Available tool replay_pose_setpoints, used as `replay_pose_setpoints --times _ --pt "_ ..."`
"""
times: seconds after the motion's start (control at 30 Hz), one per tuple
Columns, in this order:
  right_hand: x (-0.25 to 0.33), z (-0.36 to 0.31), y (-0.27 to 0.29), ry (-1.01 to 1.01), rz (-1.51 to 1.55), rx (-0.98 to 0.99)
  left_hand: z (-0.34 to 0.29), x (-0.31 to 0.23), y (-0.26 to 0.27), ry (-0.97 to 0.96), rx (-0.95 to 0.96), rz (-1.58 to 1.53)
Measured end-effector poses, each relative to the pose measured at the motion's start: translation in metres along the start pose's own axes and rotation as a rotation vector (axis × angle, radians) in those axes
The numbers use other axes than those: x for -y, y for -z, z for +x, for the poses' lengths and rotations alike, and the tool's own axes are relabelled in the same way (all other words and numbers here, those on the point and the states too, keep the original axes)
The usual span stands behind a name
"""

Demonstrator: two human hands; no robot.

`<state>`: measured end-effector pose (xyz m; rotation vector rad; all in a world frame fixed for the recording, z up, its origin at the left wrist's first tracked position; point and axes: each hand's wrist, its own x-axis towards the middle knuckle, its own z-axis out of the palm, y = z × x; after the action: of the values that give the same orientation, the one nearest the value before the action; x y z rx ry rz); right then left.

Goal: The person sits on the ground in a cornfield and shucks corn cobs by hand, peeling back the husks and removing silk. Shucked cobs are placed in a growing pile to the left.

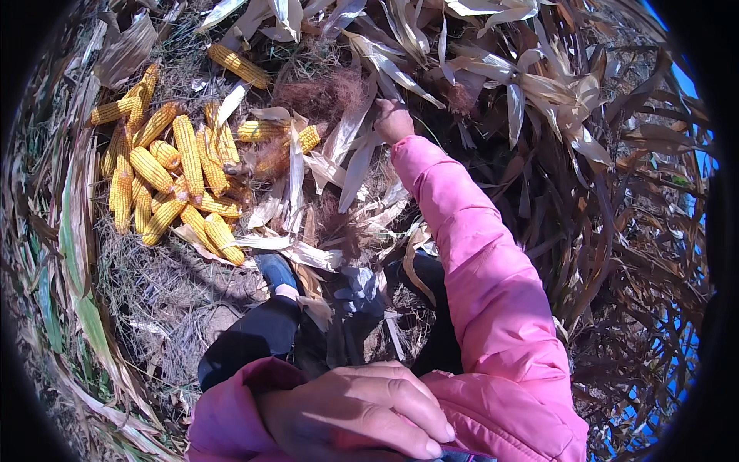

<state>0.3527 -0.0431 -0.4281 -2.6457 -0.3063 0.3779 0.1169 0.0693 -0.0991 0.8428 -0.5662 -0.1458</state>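
Observation:
My right hand [393,122] reaches far forward among the dry corn husks [356,123]. Its fingers are curled down beside a pale husk, and what they grip is hidden beneath them. Close to my body, my left hand [362,410] lies back-up across the lap with its fingers stretched and loosely together; no object shows in it. To the left, a pile of husked yellow corn cobs [187,158] covers the ground. One cob [239,65] lies apart beyond the pile, and another [309,138] pokes out among husks and brown silk [323,92].
Dry husks and leaves [554,85] are heaped at the far right, with leafy stalks [616,254] along the right side. Greenish stalks [77,277] stand at the left. Straw-littered soil [177,300] lies between the pile and my shoes [275,271].

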Motion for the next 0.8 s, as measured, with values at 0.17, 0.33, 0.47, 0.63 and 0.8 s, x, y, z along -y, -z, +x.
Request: replay_pose_setpoints --times 0.17,0.33,0.47,0.63,0.8 --pt "0.019 0.031 -0.02 -0.056 -0.158 0.126 -0.019 0.002 -0.001 0.128 -0.318 0.04" --pt "-0.032 0.05 -0.031 -0.076 -0.203 0.177 -0.015 -0.002 0.006 0.354 -0.446 -0.061" --pt "-0.034 0.043 -0.01 0.178 0.03 0.102 -0.019 0.002 0.002 0.351 -0.52 -0.145" --pt "-0.048 0.037 0.007 0.213 -0.069 0.278 -0.017 0.002 -0.002 0.418 -0.482 -0.217" --pt "-0.038 0.036 -0.01 0.144 -0.065 0.191 -0.019 0.004 -0.001 0.479 -0.448 -0.199"
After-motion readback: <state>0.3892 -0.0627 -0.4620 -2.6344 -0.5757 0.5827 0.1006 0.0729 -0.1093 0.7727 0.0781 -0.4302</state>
